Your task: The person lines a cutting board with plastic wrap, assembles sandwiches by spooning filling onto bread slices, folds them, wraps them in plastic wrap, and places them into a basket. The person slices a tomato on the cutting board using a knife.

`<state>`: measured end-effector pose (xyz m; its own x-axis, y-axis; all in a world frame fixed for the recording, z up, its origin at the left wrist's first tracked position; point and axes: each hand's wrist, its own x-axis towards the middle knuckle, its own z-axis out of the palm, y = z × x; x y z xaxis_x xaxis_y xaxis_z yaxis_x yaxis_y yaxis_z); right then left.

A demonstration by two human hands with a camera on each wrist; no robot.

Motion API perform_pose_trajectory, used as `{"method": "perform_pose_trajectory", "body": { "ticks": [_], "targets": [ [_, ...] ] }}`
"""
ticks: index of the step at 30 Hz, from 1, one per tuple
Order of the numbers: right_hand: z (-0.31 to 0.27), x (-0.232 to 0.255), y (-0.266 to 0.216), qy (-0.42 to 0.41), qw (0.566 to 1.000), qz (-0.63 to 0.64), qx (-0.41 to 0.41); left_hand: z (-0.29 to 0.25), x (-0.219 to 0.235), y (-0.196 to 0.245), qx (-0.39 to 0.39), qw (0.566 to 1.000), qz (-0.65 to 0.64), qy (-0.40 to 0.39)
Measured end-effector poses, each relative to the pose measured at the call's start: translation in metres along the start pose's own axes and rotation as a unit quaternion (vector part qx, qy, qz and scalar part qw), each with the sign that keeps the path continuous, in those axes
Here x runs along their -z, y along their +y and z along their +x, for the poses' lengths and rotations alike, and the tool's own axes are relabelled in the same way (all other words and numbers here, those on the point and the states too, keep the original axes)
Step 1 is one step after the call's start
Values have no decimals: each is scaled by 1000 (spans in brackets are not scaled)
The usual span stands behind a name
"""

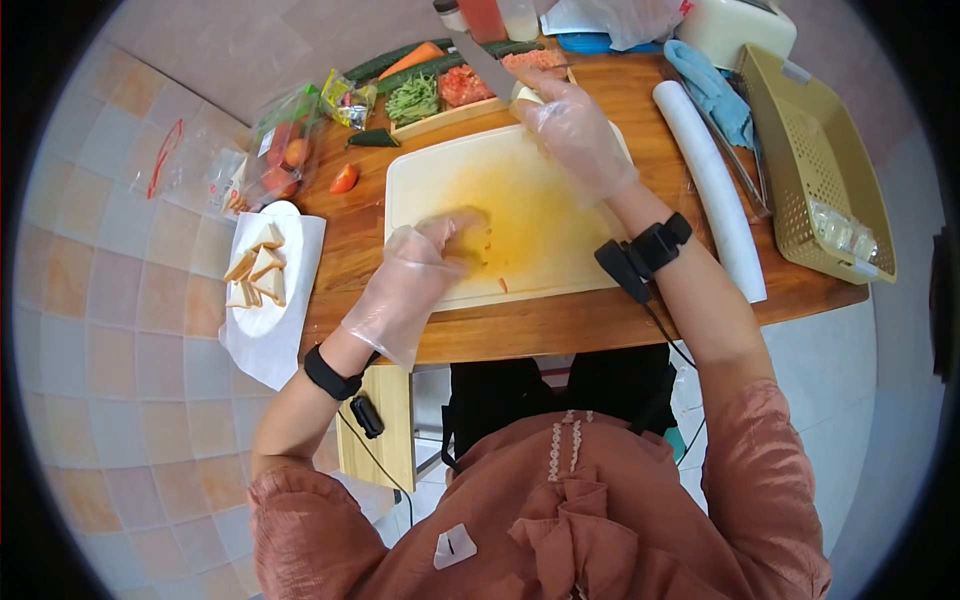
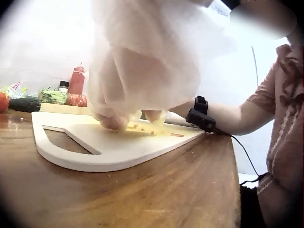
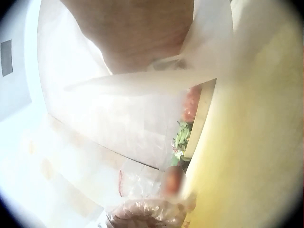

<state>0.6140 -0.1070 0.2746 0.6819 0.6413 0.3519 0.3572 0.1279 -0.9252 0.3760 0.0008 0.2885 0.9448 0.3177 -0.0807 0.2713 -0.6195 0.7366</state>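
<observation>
Both hands wear clear plastic gloves. My right hand [image 1: 575, 135] grips a knife [image 1: 482, 68] by its pale handle over the far right of the cutting board, blade pointing away to the far left. On the white board [image 1: 420, 180], stained yellow in the middle, lie small orange scraps [image 1: 487, 247]. Low over the board's left part, my left hand [image 1: 410, 265] has its fingers and thumb spread apart beside those scraps. The left wrist view shows its fingertips [image 2: 114, 122] down at the board's surface near the crumbs. In the right wrist view the glove hides the knife.
Behind the board, a wooden tray [image 1: 450, 115] bears shredded cucumber and chopped orange-red food. Left are a tomato piece [image 1: 344, 178] and sandwich triangles [image 1: 265, 262] on a white plate. A white roll [image 1: 710, 190] and a beige basket [image 1: 820, 160] flank the right. Bottles [image 1: 483, 20] stand behind.
</observation>
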Motion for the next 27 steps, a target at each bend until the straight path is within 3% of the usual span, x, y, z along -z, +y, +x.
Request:
{"method": "perform_pose_trajectory", "body": {
  "ticks": [2, 6, 8, 9, 11, 12, 14, 18, 20, 24, 27],
  "targets": [
    [-7, 6, -9, -43, 995, -85, -4, 5, -3, -7, -51, 996, 56, 42],
    [-33, 28, -24, -44, 993, -103, -40, 14, -6, -5, -89, 988, 124, 9],
    [-52, 40, -20, -35, 986, -152, -61, 15, -13, -10, -242, 935, 242, 91],
    [-64, 44, -23, -35, 986, -151, -66, 13, -13, -5, -241, 936, 241, 87],
    [-91, 51, -36, -60, 976, -107, -180, 9, -9, 5, -102, 980, 168, -17],
    [-104, 55, -49, -61, 975, -105, -184, 5, -8, 3, -100, 981, 168, -20],
    [-129, 61, -73, -101, 924, -47, -365, -1, -4, -2, -56, 998, 32, -12],
    [-174, 63, -80, -96, 924, 58, -365, -9, 3, -7, 18, 999, -27, 13],
    [-187, 62, -83, -84, 904, 70, -413, -12, 0, -12, -67, 993, 88, 51],
    [-206, 59, -81, -64, 902, 95, -415, -16, -11, -3, -39, 989, 134, 57],
    [-212, 56, -82, -66, 906, 95, -406, -11, -23, -6, -76, 990, 97, 64]
  ]
}}
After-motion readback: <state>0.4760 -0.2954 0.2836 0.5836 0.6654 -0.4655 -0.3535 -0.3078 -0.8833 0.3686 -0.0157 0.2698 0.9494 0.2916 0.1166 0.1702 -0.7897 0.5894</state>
